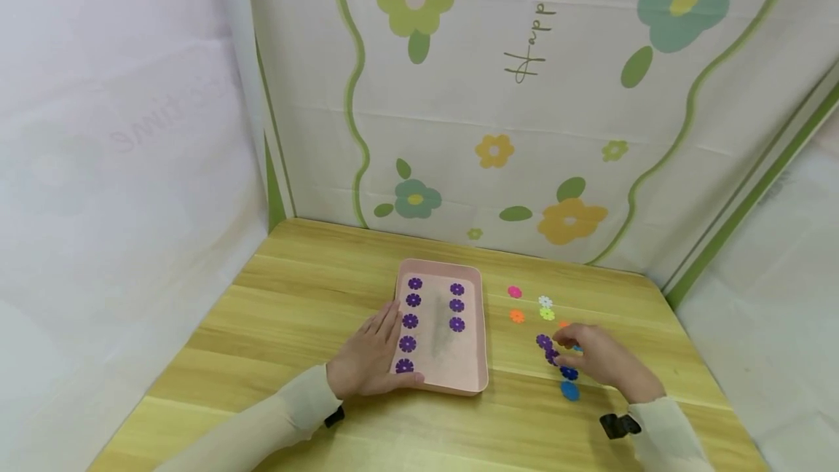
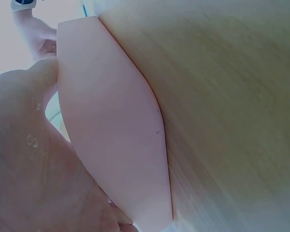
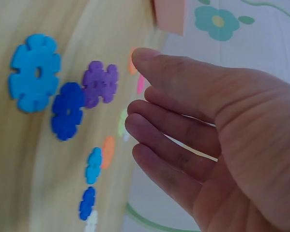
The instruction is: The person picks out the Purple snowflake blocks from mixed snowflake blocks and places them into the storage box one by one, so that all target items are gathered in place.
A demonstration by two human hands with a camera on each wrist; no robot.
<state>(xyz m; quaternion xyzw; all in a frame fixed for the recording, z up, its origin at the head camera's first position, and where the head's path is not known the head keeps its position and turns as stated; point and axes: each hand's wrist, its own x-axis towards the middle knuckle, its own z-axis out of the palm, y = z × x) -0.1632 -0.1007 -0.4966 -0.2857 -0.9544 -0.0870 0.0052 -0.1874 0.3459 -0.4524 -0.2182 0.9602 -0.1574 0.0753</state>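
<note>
A pink tray (image 1: 470, 355) stands on the table, with several purple flower-shaped discs (image 1: 409, 321) in a column along its left side and three more purple discs (image 1: 457, 305) at its right. My left hand (image 1: 367, 359) rests on the tray's near left corner, fingers along the left rim and thumb at the near edge. To the right of the tray, my right hand (image 1: 599, 359) hovers over loose discs with thumb and fingers apart, holding nothing. Nearest it lie purple discs (image 3: 93, 84), a dark blue disc (image 3: 67, 111) and a light blue disc (image 3: 26, 72).
Beyond the right hand lie a pink disc (image 1: 514, 292), an orange disc (image 1: 517, 316), a white disc (image 1: 545, 301) and a yellow-green disc (image 1: 547, 314). Flower-printed cloth (image 1: 446, 130) hangs behind the wooden table (image 1: 314, 268), with pale cloth at both sides.
</note>
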